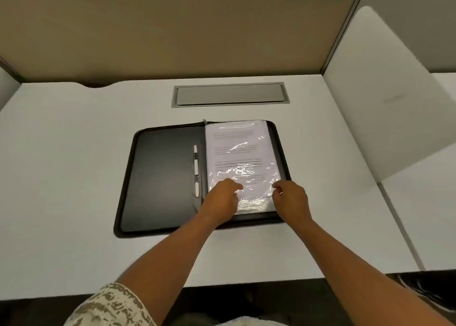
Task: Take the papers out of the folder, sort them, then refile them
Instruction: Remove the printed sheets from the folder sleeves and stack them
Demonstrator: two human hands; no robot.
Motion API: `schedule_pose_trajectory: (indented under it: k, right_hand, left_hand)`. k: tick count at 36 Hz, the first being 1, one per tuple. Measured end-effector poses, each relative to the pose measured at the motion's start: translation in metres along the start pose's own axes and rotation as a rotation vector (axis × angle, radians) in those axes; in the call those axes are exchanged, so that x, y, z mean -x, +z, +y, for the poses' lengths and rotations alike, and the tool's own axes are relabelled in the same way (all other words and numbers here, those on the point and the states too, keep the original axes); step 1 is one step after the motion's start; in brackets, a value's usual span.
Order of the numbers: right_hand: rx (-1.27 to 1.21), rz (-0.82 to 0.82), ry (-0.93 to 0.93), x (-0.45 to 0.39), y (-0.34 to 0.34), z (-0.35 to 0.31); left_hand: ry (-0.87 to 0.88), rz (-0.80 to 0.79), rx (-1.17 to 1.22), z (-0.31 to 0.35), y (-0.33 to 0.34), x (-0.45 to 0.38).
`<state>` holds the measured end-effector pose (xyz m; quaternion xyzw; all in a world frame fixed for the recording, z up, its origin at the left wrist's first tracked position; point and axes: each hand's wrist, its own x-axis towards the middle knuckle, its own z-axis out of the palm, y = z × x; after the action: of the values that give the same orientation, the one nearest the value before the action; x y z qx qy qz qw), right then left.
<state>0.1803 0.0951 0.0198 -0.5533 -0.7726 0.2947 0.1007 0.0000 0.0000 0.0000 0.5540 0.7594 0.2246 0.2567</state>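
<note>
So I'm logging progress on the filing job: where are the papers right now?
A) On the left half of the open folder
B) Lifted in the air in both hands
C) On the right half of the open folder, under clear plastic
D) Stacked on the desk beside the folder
C: the papers lie under shiny plastic on the right half of the open folder, with the left hand and right hand at their near end.

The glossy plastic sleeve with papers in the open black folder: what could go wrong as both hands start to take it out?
1. The glossy plastic sleeve looks slippery; the right hand pinches only its lower right edge, so it may slip.
2. The left hand presses on the sleeve, so pulling may crease the sheets.
3. The open black zip folder lies loose and may shift.
</note>
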Motion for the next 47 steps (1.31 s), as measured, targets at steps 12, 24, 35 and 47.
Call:
schedule_pose_trajectory:
  k: [12, 24, 35, 47]
  right_hand:
    - [-0.118, 0.027, 0.07, 0.002, -0.005, 0.032]
    - [-0.557, 0.086, 0.221, 0.031, 0.003, 0.029]
    - [-0.633, 0.132, 0.334, 0.037, 0.021, 0.018]
    - [-0.966, 0.005, 0.537, 0.028, 0.031, -0.003]
  left_hand:
    - [0.09, -0.16, -0.287, 0.003, 0.021, -0.007]
    - [0.141, -0.17, -0.228, 0.004, 0.006, -0.012]
    - [-0.019, -0.069, -0.064, 0.005, 0.005, -0.016]
    - [0.043, -0.032, -0.05, 0.006, 0.007, -0.008]
